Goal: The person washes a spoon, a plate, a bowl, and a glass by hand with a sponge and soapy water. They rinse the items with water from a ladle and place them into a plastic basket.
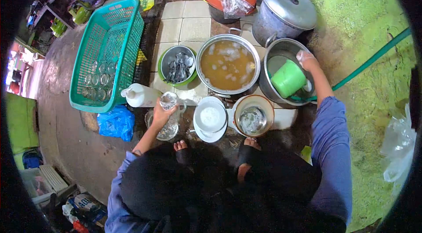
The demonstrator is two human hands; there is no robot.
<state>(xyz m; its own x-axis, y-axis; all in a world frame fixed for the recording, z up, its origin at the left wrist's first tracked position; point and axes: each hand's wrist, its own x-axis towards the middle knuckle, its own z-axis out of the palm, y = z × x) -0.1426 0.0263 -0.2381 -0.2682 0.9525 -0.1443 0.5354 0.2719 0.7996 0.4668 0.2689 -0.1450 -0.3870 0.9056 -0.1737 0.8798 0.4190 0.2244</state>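
While gripping a clear glass (168, 100) upright in the left hand (161, 114), over a glass bowl (163, 131) to catch drips; right hand (306, 60) closed on a green dipper (288, 78) inside the rinse pot (281, 50); beyond, soapy basin (227, 63), 1 teal basket (107, 52) for drying

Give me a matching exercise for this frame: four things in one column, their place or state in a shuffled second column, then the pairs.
1. glass
2. green cup
3. spoons
4. teal basket

A. in the small metal bowl
B. held in the left hand
C. holds rows of glasses, far left
D. in the pot by the right hand

Pairs: 1-B, 2-D, 3-A, 4-C
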